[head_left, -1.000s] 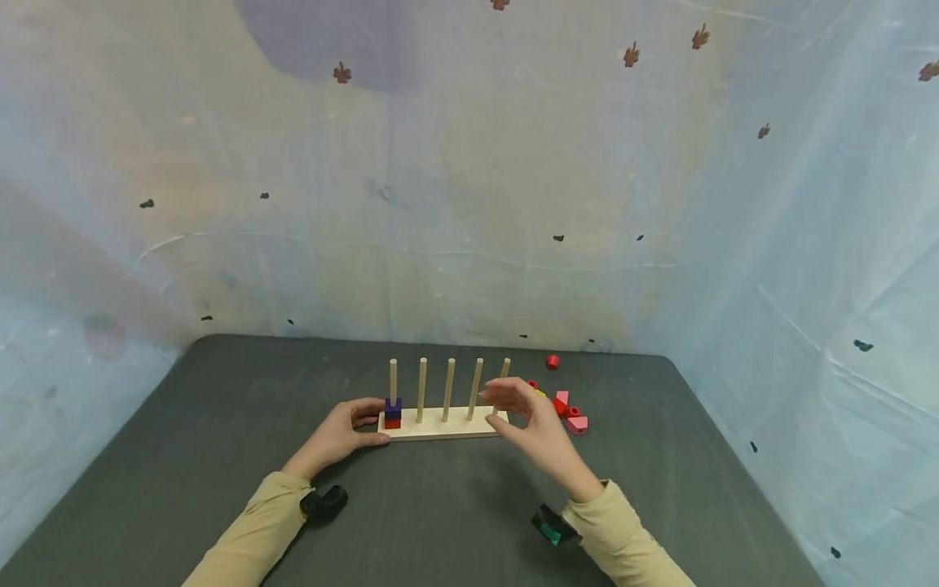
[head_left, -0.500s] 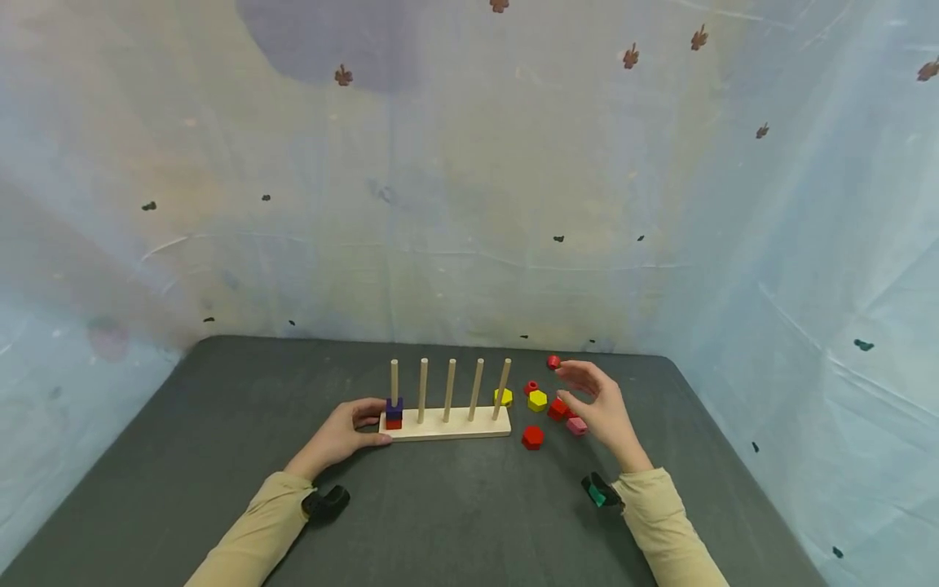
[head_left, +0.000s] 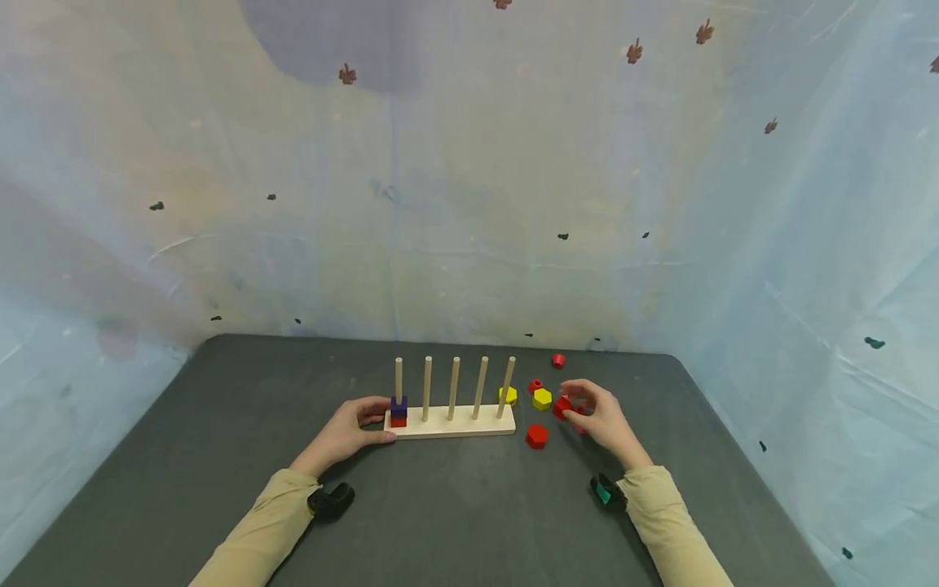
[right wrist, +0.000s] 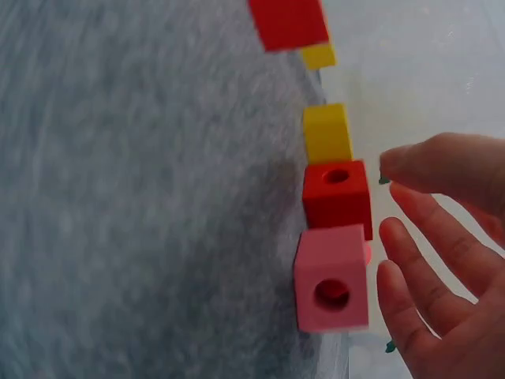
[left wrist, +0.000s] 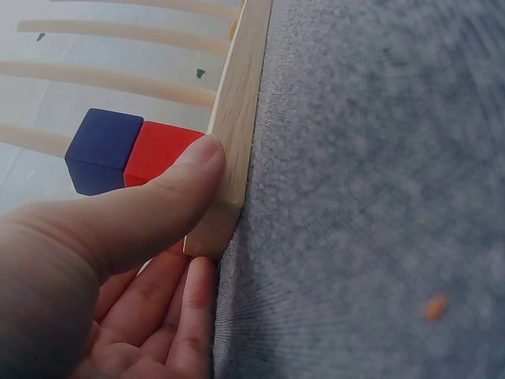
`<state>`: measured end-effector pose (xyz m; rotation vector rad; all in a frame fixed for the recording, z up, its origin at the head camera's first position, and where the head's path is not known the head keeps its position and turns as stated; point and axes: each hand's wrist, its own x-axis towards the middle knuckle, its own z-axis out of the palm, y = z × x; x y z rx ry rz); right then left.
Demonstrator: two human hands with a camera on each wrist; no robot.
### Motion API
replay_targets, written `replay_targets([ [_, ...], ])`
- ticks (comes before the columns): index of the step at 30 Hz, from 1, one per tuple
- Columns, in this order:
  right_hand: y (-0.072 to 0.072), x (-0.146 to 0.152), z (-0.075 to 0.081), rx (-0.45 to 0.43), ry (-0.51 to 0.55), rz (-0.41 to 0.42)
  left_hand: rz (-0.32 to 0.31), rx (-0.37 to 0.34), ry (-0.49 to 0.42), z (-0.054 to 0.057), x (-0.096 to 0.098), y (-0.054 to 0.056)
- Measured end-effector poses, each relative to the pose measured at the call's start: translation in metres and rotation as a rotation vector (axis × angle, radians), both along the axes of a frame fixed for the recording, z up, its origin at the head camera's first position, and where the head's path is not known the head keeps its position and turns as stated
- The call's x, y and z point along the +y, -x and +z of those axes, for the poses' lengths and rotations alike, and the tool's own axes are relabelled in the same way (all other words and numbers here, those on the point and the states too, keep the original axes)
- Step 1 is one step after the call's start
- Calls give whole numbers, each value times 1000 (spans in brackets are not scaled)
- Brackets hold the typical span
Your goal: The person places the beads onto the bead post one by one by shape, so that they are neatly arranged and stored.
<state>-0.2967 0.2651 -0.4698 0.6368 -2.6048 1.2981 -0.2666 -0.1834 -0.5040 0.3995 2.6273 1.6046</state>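
Note:
My left hand (head_left: 345,436) holds the left end of a pale wooden peg board (head_left: 455,424), its thumb pressed on the board's edge in the left wrist view. On the leftmost peg a dark blue block (head_left: 398,406) sits over a red block (left wrist: 162,151); the other pegs are bare. Over the loose blocks right of the board hovers my right hand (head_left: 597,416), thumb and fingers spread. In the right wrist view, its fingertips are beside a red block with a hole (right wrist: 338,207) and a pink block (right wrist: 327,272), with a gap between.
A red hexagonal block (head_left: 537,436) lies off the board's right end. Two yellow hexagonal blocks, one of them (head_left: 542,399) nearer my right hand, sit behind it. Small red pieces, including one far back (head_left: 558,360), lie on the dark table (head_left: 455,522). A patterned sheet (head_left: 469,204) hangs behind.
My right hand has gone from the board's rightmost peg over to the loose blocks on the right, then lowered towards them. My left hand stays on the board's left end.

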Motion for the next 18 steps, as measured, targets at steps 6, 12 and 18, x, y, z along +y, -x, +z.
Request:
replay_targets([
  [6, 4, -2, -3, -2, -124, -12, -5, -12, 5, 0, 0, 0],
  [12, 4, -7, -3, 41, -244, -27, -14, 10, 17, -1, 0, 3],
  [18, 6, -9, 0, 54, -305, 2, -9, -4, -3, 3, 0, 0],
])
